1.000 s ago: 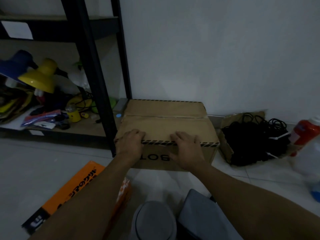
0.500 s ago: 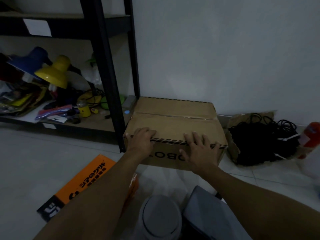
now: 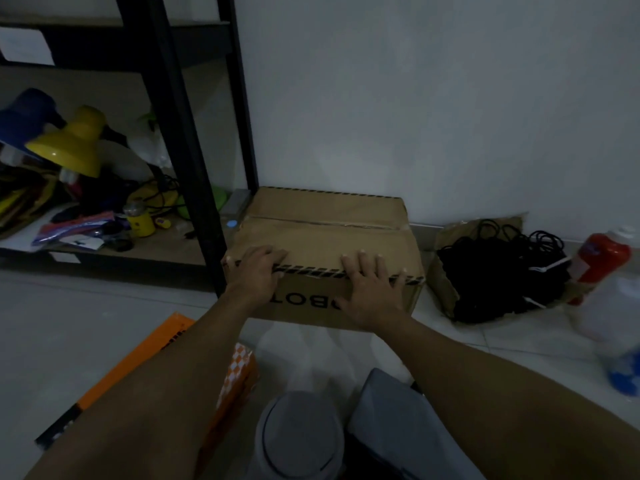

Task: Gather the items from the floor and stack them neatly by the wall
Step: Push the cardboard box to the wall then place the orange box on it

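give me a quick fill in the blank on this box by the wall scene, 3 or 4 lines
1. Both hands rest on the near top edge of the cardboard ____.
2. The left hand sits at the box's corner nearest the black ____ post.
3. The lamp on the shelf has a ____ shade.
4. On the floor right of the cardboard box lies a bundle of ____ cables, beyond the right hand.

Missing words: box; shelf; yellow; black

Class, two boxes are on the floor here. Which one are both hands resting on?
The brown cardboard box by the wall: the left hand and right hand lie on its front top edge. The orange box lies untouched.
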The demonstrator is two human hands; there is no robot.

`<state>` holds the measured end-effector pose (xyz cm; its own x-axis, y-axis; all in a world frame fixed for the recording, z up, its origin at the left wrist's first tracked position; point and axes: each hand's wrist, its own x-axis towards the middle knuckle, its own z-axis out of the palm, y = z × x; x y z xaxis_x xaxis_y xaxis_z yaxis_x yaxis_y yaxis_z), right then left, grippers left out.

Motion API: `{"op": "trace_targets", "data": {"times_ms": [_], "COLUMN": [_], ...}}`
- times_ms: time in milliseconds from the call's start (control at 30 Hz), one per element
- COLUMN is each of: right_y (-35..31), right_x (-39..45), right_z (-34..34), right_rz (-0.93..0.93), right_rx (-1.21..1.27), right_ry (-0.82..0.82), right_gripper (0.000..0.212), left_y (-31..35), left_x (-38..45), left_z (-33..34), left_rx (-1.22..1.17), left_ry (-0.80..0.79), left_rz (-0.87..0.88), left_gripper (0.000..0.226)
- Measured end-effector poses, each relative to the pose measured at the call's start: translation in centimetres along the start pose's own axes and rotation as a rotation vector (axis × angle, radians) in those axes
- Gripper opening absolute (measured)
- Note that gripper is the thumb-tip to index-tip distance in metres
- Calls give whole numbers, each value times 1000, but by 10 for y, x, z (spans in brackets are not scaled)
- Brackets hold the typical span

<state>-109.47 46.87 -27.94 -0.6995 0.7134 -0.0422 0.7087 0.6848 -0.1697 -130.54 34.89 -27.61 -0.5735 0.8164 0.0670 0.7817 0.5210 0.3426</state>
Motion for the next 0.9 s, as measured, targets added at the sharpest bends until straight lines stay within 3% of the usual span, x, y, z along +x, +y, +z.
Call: {"op": "trace_targets", "data": {"times_ms": [267, 500, 900], "right_y": [4, 25, 47], "right_x": [8, -15, -45], "right_z": [-12, -22, -67], "right_rz": [-43, -103, -36], "right_rx": [39, 82, 49], "right_ry": [-133, -25, -34], "right_gripper": [94, 77, 73], "left_y": [6, 36, 115], "left_x": [0, -17, -44], "left_z": [-6, -28, -40], "left_rx": [13, 8, -90], "left_ry": [-31, -165, -192], "left_rz": [-34, 90, 228], "left_gripper": [51, 66, 55]}}
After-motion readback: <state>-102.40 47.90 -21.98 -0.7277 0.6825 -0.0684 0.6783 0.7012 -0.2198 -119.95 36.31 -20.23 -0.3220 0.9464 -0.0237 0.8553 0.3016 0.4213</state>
